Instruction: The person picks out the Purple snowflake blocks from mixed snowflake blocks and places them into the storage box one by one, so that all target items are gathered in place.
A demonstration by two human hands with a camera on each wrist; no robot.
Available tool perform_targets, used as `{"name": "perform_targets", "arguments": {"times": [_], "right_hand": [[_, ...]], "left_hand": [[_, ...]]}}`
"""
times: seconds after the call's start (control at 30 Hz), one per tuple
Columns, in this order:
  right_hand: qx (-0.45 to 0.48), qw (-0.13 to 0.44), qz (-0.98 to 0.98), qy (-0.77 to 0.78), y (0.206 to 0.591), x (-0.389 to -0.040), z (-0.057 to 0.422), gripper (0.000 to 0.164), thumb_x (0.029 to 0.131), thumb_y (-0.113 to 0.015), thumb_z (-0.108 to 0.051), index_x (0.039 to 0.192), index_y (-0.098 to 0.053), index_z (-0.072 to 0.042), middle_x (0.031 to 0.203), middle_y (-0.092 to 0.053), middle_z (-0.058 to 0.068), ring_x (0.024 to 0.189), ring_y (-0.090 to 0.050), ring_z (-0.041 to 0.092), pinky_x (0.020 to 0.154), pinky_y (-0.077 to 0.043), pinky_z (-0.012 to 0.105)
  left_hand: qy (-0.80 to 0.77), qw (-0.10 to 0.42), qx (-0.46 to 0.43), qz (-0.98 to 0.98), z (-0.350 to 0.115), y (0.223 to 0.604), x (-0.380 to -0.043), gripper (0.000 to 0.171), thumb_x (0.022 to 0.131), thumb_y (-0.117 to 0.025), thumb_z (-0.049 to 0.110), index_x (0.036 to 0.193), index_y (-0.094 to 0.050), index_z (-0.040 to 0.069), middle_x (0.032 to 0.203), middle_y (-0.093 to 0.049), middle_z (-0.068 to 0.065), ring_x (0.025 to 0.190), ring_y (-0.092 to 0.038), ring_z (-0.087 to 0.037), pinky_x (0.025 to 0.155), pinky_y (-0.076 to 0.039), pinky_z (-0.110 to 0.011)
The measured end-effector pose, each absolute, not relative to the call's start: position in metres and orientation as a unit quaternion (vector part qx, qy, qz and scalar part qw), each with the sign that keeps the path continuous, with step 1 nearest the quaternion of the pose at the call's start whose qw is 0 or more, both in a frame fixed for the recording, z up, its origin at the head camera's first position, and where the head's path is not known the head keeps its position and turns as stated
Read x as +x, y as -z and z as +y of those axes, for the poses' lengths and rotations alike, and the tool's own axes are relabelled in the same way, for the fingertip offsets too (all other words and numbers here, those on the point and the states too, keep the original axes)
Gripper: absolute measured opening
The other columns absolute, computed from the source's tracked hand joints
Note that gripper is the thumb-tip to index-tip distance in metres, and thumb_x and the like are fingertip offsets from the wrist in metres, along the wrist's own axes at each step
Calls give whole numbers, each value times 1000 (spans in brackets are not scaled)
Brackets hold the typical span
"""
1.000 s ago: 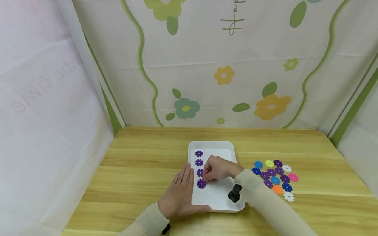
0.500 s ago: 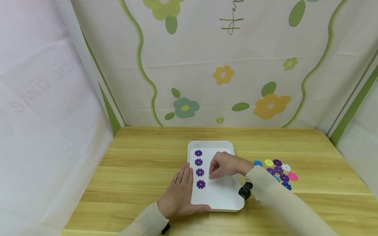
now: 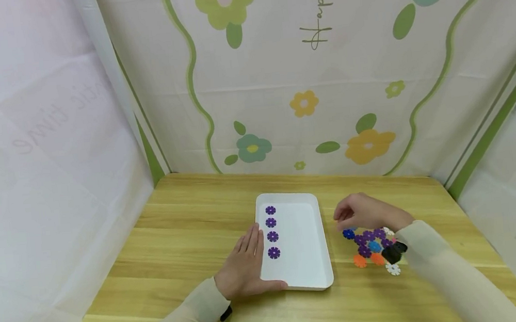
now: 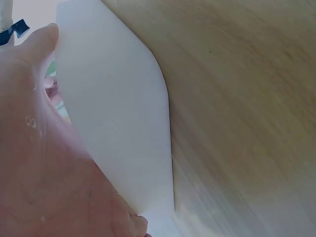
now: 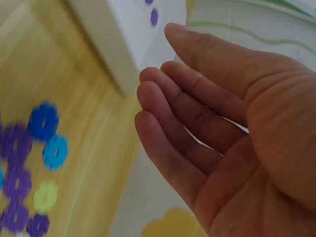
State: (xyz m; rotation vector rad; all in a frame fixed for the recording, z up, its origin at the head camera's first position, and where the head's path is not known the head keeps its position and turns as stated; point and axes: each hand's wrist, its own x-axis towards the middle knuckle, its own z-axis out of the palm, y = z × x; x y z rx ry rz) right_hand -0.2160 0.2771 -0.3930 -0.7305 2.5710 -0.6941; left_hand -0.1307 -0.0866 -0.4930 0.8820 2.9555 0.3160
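A white tray (image 3: 301,245) holds several purple notched plastic discs (image 3: 272,237) in a column along its left side. My left hand (image 3: 242,271) rests against the tray's near left corner, fingers straight along the left wall and thumb on the front edge. The left wrist view shows that hand beside the tray's outer wall (image 4: 118,108). Over the far side of a loose group of discs (image 3: 363,251), right of the tray, hovers my right hand (image 3: 361,210). Its fingers are loosely bent, and the right wrist view shows nothing in the palm (image 5: 237,163). It hides some of the discs.
The loose discs include orange (image 3: 360,260), light blue (image 3: 375,246), dark blue (image 3: 349,234) and white (image 3: 393,269) ones. They lie on a wooden table (image 3: 190,229). A printed floral cloth (image 3: 273,76) stands behind it, with pale cloth at both sides.
My right hand has let go of the lowest purple disc in the column and moved right, out of the tray, to above the loose discs. My left hand stays at the tray.
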Motion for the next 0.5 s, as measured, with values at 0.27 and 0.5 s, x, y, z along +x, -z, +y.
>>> {"name": "perform_targets", "arguments": {"times": [0.27, 0.5], "right_hand": [[-204, 169, 942, 206, 397, -225, 342, 21, 95, -80, -20, 108, -77, -4, 99, -77, 2, 86, -71, 12, 78, -63, 36], [-170, 163, 952, 195, 419, -230, 379, 29, 95, -79, -14, 115, -74, 7, 101, -77, 10, 89, -72, 19, 80, -64, 41]], "left_hand": [[-99, 24, 281, 954, -87, 491, -131, 140, 80, -42, 100, 164, -20, -9, 175, -11, -29, 164, -15, -42, 131, -27, -55], [-99, 26, 282, 954, -87, 490, -130, 139, 81, -42, 99, 164, -20, -9, 175, -12, -30, 164, -16, -42, 131, -28, -55]]}}
